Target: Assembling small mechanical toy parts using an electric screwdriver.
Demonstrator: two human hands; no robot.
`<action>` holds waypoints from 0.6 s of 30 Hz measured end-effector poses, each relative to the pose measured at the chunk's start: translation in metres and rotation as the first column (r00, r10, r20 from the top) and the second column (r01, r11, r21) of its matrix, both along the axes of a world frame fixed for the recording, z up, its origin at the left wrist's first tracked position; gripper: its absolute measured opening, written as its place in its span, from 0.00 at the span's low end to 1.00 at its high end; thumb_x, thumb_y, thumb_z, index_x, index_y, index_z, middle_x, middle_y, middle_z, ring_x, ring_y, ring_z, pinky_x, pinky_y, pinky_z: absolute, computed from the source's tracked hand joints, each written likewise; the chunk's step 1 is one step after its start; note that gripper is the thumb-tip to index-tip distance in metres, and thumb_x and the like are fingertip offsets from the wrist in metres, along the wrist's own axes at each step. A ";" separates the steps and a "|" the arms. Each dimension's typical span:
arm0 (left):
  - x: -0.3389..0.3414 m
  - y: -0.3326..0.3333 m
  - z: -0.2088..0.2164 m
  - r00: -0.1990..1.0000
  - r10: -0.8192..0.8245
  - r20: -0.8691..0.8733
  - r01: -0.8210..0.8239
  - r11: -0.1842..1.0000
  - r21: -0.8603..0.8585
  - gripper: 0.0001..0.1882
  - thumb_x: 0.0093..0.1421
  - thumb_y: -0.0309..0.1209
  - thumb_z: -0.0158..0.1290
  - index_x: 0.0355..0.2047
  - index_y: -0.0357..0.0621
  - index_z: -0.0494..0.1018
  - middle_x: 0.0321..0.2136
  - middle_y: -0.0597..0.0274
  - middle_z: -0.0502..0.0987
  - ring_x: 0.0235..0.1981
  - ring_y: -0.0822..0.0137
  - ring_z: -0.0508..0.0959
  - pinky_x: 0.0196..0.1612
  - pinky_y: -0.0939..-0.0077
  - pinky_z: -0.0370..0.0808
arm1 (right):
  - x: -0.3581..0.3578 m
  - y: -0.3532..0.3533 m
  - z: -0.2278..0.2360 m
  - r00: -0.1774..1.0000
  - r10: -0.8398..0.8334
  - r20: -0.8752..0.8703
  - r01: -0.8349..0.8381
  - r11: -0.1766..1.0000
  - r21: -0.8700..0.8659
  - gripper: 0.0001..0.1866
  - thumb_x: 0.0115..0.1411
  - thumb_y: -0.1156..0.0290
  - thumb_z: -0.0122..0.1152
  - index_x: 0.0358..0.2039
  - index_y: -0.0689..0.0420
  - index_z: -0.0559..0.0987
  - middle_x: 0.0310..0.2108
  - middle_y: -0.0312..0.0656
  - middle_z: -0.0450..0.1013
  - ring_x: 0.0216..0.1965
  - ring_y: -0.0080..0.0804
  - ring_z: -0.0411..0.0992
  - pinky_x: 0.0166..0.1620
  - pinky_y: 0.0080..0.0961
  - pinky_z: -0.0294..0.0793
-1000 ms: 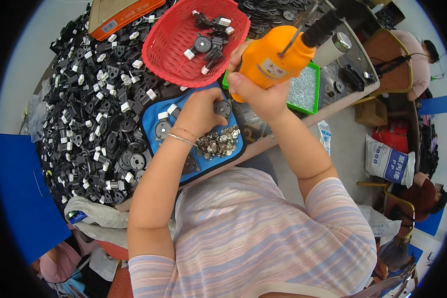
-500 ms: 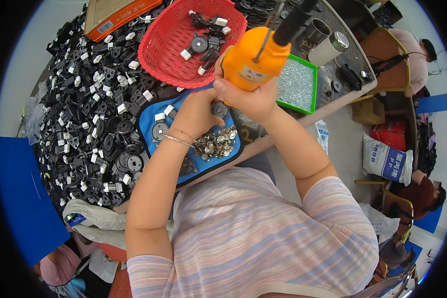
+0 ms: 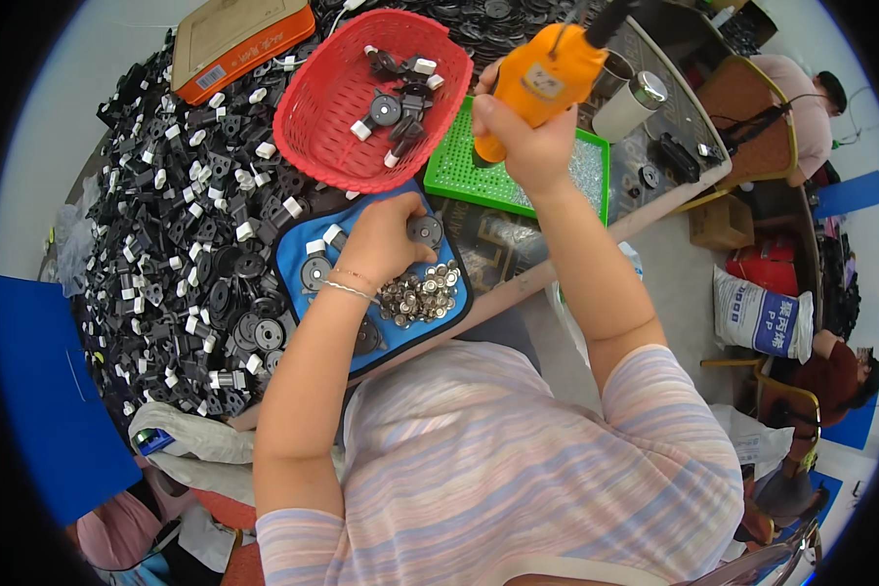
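Note:
My right hand (image 3: 532,137) is wrapped round an orange electric screwdriver (image 3: 555,73), its nose pointing down over the green tray (image 3: 503,188). Small shiny screws (image 3: 588,171) fill the right part of that tray. Over the blue mat (image 3: 290,244), my left hand (image 3: 391,234) has its thumb and fingers closed round a black part with a round grey disc (image 3: 426,230); its fingertips are partly hidden. Right below this hand lies a heap of small round metal pieces (image 3: 418,298). Another black part with a disc and white tab (image 3: 314,272) rests on the mat, left of my wrist.
A red basket (image 3: 298,122) holding several black-and-white parts stands beyond the mat. A large pile of such parts (image 3: 190,225) covers the table's left. An orange-edged box (image 3: 239,44) lies at the back. A white flask (image 3: 631,105) stands on the right, near the table edge.
My right hand has lifted the screwdriver away from the part at my left hand and carried it right, over the green tray. My left hand stays over the mat with the part.

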State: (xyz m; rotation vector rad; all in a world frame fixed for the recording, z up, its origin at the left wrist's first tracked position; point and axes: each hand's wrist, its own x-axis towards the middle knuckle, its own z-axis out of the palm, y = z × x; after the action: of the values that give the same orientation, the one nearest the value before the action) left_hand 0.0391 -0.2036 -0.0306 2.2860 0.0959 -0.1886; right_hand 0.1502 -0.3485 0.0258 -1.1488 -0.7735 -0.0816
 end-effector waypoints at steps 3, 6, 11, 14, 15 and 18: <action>0.001 -0.001 0.005 0.999 0.007 -0.034 -0.006 1.000 0.011 0.24 0.31 0.26 0.67 0.31 0.36 0.72 0.28 0.47 0.76 0.34 0.49 0.76 0.37 0.65 0.71 | 0.005 -0.003 -0.012 0.996 -0.082 -0.041 0.080 0.996 -0.050 0.13 0.48 0.80 0.60 0.35 0.62 0.69 0.24 0.39 0.69 0.21 0.23 0.69 0.26 0.19 0.70; 0.001 -0.001 0.008 0.999 0.005 -0.039 -0.004 1.000 0.021 0.24 0.31 0.26 0.67 0.32 0.36 0.72 0.29 0.46 0.76 0.34 0.49 0.76 0.37 0.65 0.71 | 0.001 -0.001 -0.013 0.994 -0.054 -0.098 0.055 0.998 0.012 0.13 0.48 0.80 0.60 0.35 0.62 0.69 0.23 0.38 0.69 0.20 0.23 0.69 0.25 0.19 0.69; -0.001 -0.001 0.002 1.000 0.004 0.011 -0.005 0.999 0.052 0.26 0.30 0.26 0.68 0.33 0.36 0.71 0.27 0.53 0.76 0.28 0.59 0.75 0.34 0.72 0.71 | -0.003 0.005 -0.018 0.987 -0.052 -0.154 0.050 0.999 -0.018 0.13 0.47 0.79 0.61 0.33 0.62 0.70 0.23 0.37 0.69 0.20 0.22 0.69 0.25 0.18 0.69; -0.001 -0.001 0.003 1.000 0.006 0.010 -0.006 0.999 0.049 0.26 0.30 0.26 0.68 0.33 0.36 0.71 0.27 0.53 0.76 0.28 0.59 0.75 0.34 0.72 0.71 | -0.003 0.006 -0.018 0.986 -0.047 -0.158 0.045 0.999 -0.021 0.12 0.47 0.79 0.61 0.33 0.62 0.70 0.23 0.37 0.69 0.20 0.21 0.69 0.25 0.18 0.69; 0.000 -0.001 0.003 1.000 0.001 0.012 -0.002 0.999 0.046 0.26 0.30 0.26 0.68 0.33 0.36 0.71 0.27 0.53 0.76 0.28 0.58 0.75 0.34 0.71 0.71 | -0.003 0.006 -0.018 0.987 -0.043 -0.157 0.041 0.999 -0.018 0.12 0.47 0.79 0.61 0.33 0.62 0.70 0.24 0.37 0.70 0.20 0.21 0.69 0.25 0.17 0.69; 0.000 -0.001 0.004 1.000 0.000 0.010 0.000 0.999 0.048 0.26 0.30 0.27 0.68 0.33 0.36 0.71 0.27 0.53 0.76 0.28 0.58 0.75 0.33 0.71 0.71 | -0.002 0.006 -0.019 0.990 -0.043 -0.136 0.039 0.999 -0.026 0.12 0.47 0.79 0.61 0.33 0.62 0.70 0.24 0.37 0.70 0.20 0.21 0.69 0.24 0.17 0.69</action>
State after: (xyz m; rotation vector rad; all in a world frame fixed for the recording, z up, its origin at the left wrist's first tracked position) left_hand 0.0391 -0.2042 -0.0270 2.3347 0.0960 -0.1766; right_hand 0.1483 -0.3424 0.0067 -1.1801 -0.6309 -0.0278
